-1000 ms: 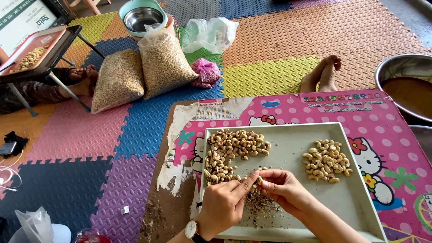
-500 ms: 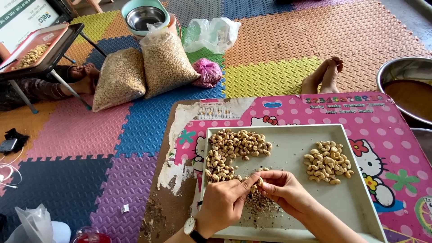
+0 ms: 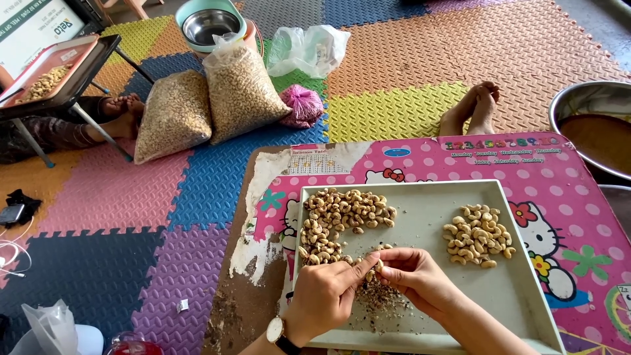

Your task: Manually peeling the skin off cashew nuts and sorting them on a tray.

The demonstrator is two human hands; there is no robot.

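— What sits on the pink patterned low table (image 3: 526, 190)?
— A pale grey rectangular tray (image 3: 427, 223) holding a heap of brown unpeeled cashews (image 3: 338, 220) and a smaller pile of pale peeled cashews (image 3: 476, 235).
— And the hands?
— The left hand (image 3: 325, 296) and right hand (image 3: 414, 276) meet over the tray's near side, fingertips pinched narrowly together on one small cashew kernel (image 3: 378, 264).

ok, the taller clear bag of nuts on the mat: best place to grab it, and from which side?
Probably the gathered neck at the top of the taller bag of nuts, coming from above. It stands upright and bulges wide below, so its body looks too broad to close on. The lower bag leans against its left; the right side is freer.
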